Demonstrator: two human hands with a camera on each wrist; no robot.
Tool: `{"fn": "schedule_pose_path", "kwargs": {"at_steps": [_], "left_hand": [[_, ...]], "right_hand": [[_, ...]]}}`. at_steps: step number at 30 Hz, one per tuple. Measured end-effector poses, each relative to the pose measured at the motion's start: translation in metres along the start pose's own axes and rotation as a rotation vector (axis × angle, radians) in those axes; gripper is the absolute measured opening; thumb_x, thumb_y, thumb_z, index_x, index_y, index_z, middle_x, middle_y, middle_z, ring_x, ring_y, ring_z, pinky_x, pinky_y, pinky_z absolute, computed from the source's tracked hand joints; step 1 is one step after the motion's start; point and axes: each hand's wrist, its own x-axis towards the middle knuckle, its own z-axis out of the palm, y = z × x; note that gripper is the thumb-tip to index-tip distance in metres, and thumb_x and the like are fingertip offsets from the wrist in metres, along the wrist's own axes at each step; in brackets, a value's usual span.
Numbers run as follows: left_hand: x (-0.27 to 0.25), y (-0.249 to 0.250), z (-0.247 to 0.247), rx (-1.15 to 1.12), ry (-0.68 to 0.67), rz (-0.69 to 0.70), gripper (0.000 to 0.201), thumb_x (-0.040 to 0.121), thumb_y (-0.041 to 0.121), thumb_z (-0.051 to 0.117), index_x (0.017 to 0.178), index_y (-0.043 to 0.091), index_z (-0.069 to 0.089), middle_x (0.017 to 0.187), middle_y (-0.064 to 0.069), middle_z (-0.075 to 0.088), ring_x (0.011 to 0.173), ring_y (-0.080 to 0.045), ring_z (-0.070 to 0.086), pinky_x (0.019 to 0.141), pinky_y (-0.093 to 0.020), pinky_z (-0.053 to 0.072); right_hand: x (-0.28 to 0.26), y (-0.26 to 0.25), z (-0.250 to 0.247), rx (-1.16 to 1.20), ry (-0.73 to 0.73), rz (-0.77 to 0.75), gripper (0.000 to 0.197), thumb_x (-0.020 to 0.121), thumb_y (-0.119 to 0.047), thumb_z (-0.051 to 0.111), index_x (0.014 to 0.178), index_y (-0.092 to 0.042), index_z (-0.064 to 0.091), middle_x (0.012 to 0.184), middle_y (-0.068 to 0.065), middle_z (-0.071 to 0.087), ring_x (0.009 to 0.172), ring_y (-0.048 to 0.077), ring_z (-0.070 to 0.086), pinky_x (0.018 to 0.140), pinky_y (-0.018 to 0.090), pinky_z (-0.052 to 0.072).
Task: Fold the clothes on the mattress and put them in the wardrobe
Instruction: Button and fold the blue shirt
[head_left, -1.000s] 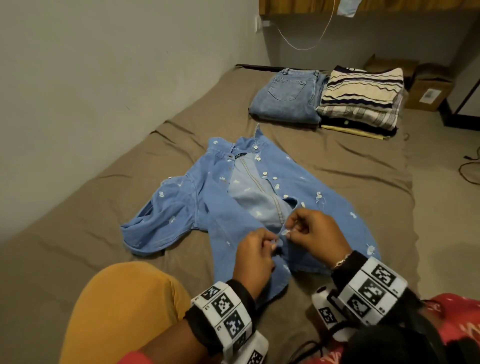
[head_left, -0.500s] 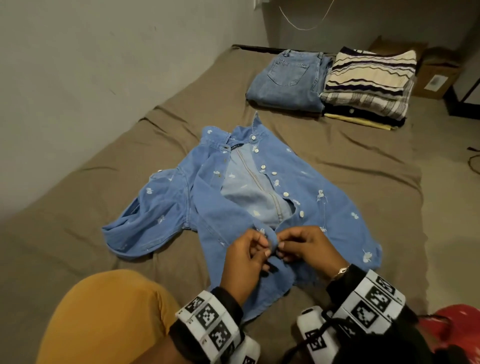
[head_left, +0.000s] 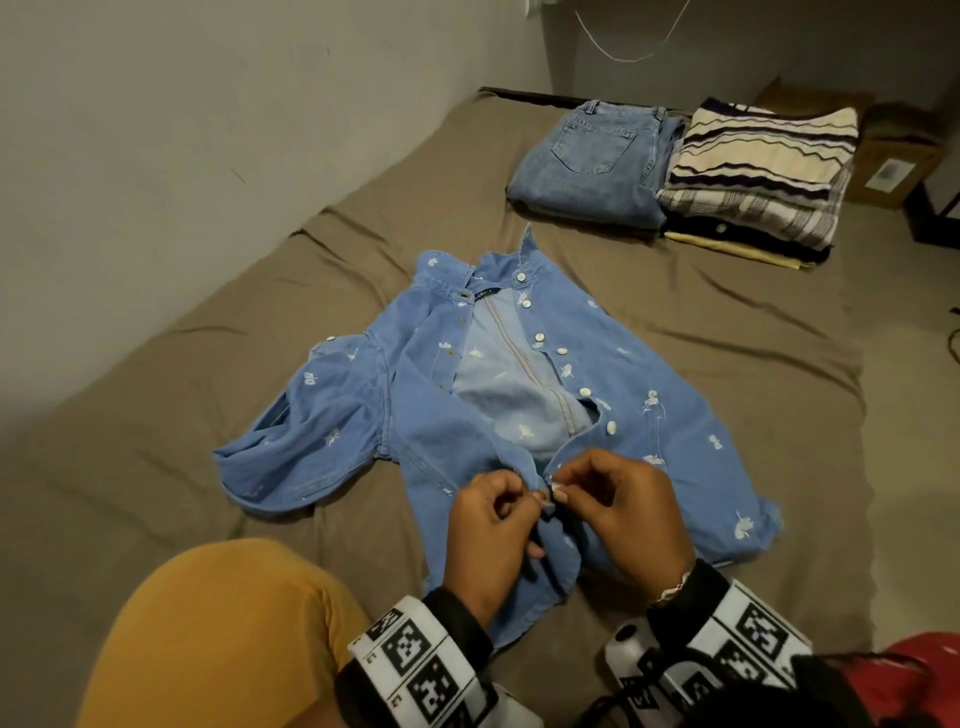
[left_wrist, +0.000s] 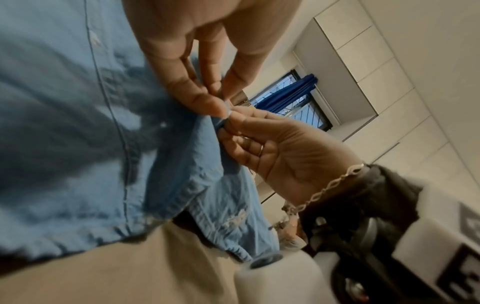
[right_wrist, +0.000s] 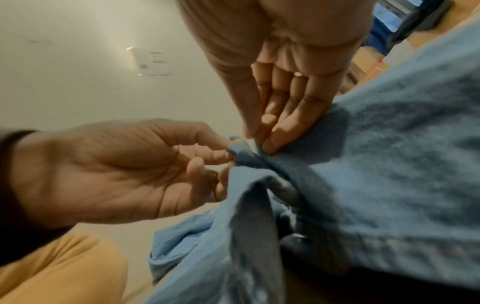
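Nearest the camera, a bent knee in mustard-yellow trousers (head_left: 208, 634) sits at the lower left, and both wrists wear black cuffs with black-and-white marker bands. Just beyond them the left hand (head_left: 491, 525) and the right hand (head_left: 621, 512) meet at the front opening of a light blue denim shirt (head_left: 670, 431), low on the garment near its hem. The left hand's fingers (right_wrist: 207, 144) are curled and pinch the edge of one front panel; the right hand's fingers (left_wrist: 233, 123) are curled too and pinch the facing edge, with a white button between the fingertips. A thin chain bracelet (left_wrist: 330, 185) hangs on the right wrist.

The shirt lies face up on the mattress (head_left: 675, 322), which is covered in a brown sheet, with its collar pointing away and one sleeve bunched out to the left. Above the hands the front gapes open, the white buttons undone.

Further off, near the mattress's far end, lie folded blue jeans (head_left: 592, 161), and just beside them to the right a stack of folded striped clothes (head_left: 758, 171). Behind that stack stands a cardboard box (head_left: 893, 171).
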Motion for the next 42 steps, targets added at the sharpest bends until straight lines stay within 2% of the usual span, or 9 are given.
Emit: {"fn": "schedule_pose_path", "kwargs": {"at_steps": [4, 15, 22, 26, 30, 34, 37, 39, 42], "left_hand": [[-0.005, 0.0, 0.002, -0.033, -0.003, -0.014, 0.015, 0.089, -0.005, 0.053, 0.074, -0.006, 0.055, 0.062, -0.016, 0.05, 0.051, -0.021, 0.05, 0.043, -0.023, 0.042], [-0.01, 0.008, 0.001, -0.067, 0.002, -0.085, 0.02, 0.09, -0.003, 0.052, 0.07, -0.004, 0.058, 0.062, -0.015, 0.057, 0.054, -0.015, 0.057, 0.052, -0.021, 0.052], [-0.011, 0.013, 0.001, -0.171, -0.001, -0.101, 0.022, 0.091, -0.003, 0.05, 0.072, 0.001, 0.061, 0.061, -0.006, 0.065, 0.059, -0.014, 0.063, 0.057, -0.022, 0.054], [-0.01, 0.017, -0.001, -0.256, -0.014, -0.134, 0.022, 0.09, -0.005, 0.05, 0.072, 0.001, 0.061, 0.064, -0.009, 0.065, 0.059, -0.015, 0.063, 0.054, -0.02, 0.053], [-0.009, 0.019, -0.003, -0.273, -0.041, -0.186, 0.013, 0.087, -0.002, 0.056, 0.075, -0.001, 0.062, 0.065, -0.011, 0.065, 0.056, -0.016, 0.061, 0.052, -0.022, 0.053], [-0.007, 0.02, -0.003, -0.26, -0.051, -0.189, 0.009, 0.086, 0.001, 0.059, 0.077, 0.0, 0.061, 0.063, -0.009, 0.064, 0.055, -0.014, 0.059, 0.052, -0.021, 0.052], [-0.008, 0.022, -0.003, -0.242, -0.06, -0.171, 0.012, 0.088, 0.001, 0.057, 0.076, 0.0, 0.06, 0.059, -0.005, 0.062, 0.053, -0.012, 0.058, 0.051, -0.02, 0.052], [-0.008, 0.023, -0.001, -0.223, -0.07, -0.155, 0.014, 0.089, 0.001, 0.055, 0.076, 0.001, 0.059, 0.057, -0.002, 0.061, 0.051, -0.01, 0.058, 0.05, -0.019, 0.052], [-0.007, 0.022, -0.001, -0.195, -0.074, -0.133, 0.016, 0.09, -0.001, 0.052, 0.075, 0.002, 0.058, 0.059, -0.005, 0.059, 0.05, -0.009, 0.057, 0.05, -0.019, 0.052]], "right_hand": [[-0.005, -0.006, 0.003, -0.109, 0.027, -0.117, 0.015, 0.072, -0.014, 0.059, 0.079, -0.012, 0.073, 0.076, -0.001, 0.068, 0.078, 0.009, 0.06, 0.067, 0.021, 0.048], [-0.009, -0.004, 0.003, -0.231, -0.018, -0.259, 0.009, 0.07, -0.01, 0.064, 0.072, -0.017, 0.068, 0.069, -0.005, 0.067, 0.07, 0.006, 0.058, 0.062, 0.015, 0.046], [-0.004, 0.002, 0.006, -0.172, 0.014, -0.24, 0.013, 0.071, -0.007, 0.062, 0.075, -0.016, 0.07, 0.072, -0.003, 0.066, 0.071, 0.006, 0.058, 0.063, 0.014, 0.045], [-0.005, 0.0, 0.004, -0.094, -0.025, -0.242, 0.017, 0.076, -0.026, 0.061, 0.087, -0.016, 0.069, 0.08, -0.002, 0.065, 0.075, 0.004, 0.057, 0.067, 0.012, 0.044], [-0.008, 0.002, 0.008, -0.112, 0.022, -0.254, 0.024, 0.071, -0.011, 0.064, 0.091, -0.025, 0.06, 0.077, -0.004, 0.062, 0.074, 0.007, 0.056, 0.065, 0.015, 0.045], [-0.012, 0.0, 0.011, -0.007, 0.106, -0.186, 0.01, 0.074, -0.02, 0.062, 0.08, -0.012, 0.065, 0.07, -0.01, 0.062, 0.07, 0.006, 0.059, 0.062, 0.016, 0.047], [-0.012, -0.001, 0.014, 0.016, 0.14, -0.179, 0.027, 0.075, -0.03, 0.051, 0.078, -0.009, 0.068, 0.075, -0.009, 0.063, 0.076, -0.006, 0.059, 0.066, 0.011, 0.046], [-0.01, 0.001, 0.014, 0.003, 0.147, -0.168, 0.026, 0.077, -0.026, 0.052, 0.08, -0.008, 0.069, 0.077, -0.01, 0.061, 0.077, -0.014, 0.055, 0.068, 0.007, 0.044], [-0.007, 0.004, 0.015, 0.016, 0.147, -0.112, 0.014, 0.075, -0.014, 0.058, 0.079, -0.007, 0.069, 0.074, -0.013, 0.059, 0.076, -0.012, 0.056, 0.068, 0.005, 0.042]]}}
